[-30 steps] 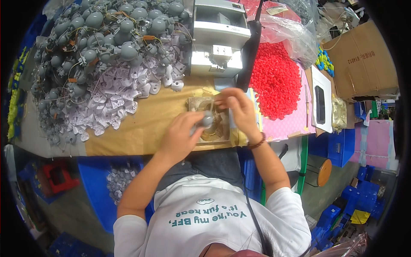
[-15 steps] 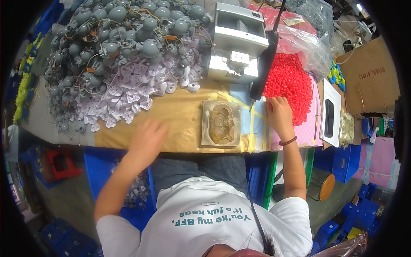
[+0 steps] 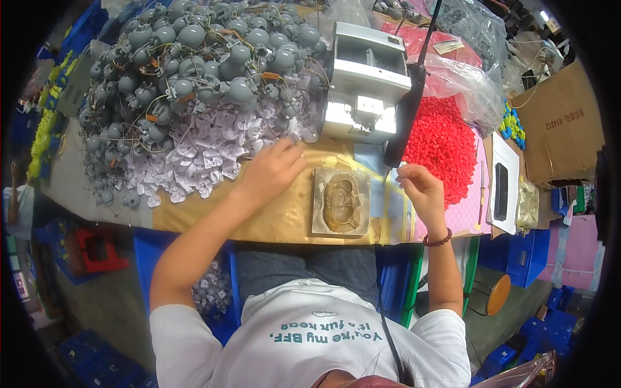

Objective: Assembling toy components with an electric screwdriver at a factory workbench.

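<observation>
At the near edge of the heap of white plastic parts (image 3: 207, 152), my left hand (image 3: 275, 169) has its fingertips closed against one of the white parts (image 3: 299, 130). My right hand (image 3: 422, 191) is beside the pile of small red pieces (image 3: 441, 145), thumb and forefinger pinched together; what is between them is too small to make out. Between the hands lies a square block with a shaped hollow (image 3: 341, 202), with nothing seated in it. A long black tool (image 3: 407, 116) with a thin tip, like an electric screwdriver, hangs just above my right fingertips.
Grey ball-shaped parts with wires (image 3: 194, 61) are heaped at the far left. A pale box-like machine (image 3: 365, 84) stands behind the block. To the right are a white tray with a dark slot (image 3: 502, 184) and a cardboard box (image 3: 559, 123). Blue bins (image 3: 527, 252) sit below the table.
My left hand has moved right and away from me, from the bare table to the white parts. My right hand stays near the red pieces, its fingers now pinched. The whole view has shifted slightly.
</observation>
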Demonstrator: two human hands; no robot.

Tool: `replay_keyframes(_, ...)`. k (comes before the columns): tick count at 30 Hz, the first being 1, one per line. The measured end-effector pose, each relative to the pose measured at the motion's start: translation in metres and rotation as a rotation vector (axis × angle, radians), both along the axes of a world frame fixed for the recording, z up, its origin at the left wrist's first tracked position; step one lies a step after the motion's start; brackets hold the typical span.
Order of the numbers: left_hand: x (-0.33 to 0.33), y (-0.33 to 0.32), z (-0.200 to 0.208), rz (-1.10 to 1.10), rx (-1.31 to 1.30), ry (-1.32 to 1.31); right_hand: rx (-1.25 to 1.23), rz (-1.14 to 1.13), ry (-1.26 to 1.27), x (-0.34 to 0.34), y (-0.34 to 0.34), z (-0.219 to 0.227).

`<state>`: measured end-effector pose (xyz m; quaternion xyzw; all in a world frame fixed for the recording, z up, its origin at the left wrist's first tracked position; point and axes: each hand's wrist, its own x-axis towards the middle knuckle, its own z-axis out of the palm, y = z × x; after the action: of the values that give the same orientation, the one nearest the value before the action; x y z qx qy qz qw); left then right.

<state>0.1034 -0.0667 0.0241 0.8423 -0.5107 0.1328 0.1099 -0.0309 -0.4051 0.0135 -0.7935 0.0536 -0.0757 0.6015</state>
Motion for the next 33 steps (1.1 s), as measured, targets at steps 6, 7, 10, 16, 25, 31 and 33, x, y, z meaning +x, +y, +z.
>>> replay_keyframes(6,-0.072,0.041,-0.023,0.182,-0.35,0.451,0.141,0.102,0.031,-0.005,0.017,-0.001)
replay_keyframes(7,-0.077,0.056,-0.037,0.212,-0.346,0.437,0.136,0.114,0.026,-0.006,0.018,-0.001)
replay_keyframes(10,-0.089,0.063,-0.028,0.326,-0.338,0.304,0.124,0.13,0.02,-0.011,0.018,-0.001)
replay_keyframes(16,-0.081,0.053,-0.024,0.445,-0.302,0.43,0.063,0.115,-0.046,-0.01,0.037,0.001)
replay_keyframes(25,-0.073,-0.049,-0.006,-0.068,-0.433,0.569,-0.352,0.181,-0.407,0.001,0.074,0.021)
replay_keyframes(31,-0.077,-0.053,-0.001,0.114,-0.45,0.746,-0.592,0.279,-0.584,0.015,0.087,0.0)
replay_keyframes(33,-0.071,-0.042,0.008,0.15,-0.481,0.724,-0.69,0.345,-0.586,0.015,0.088,-0.005)
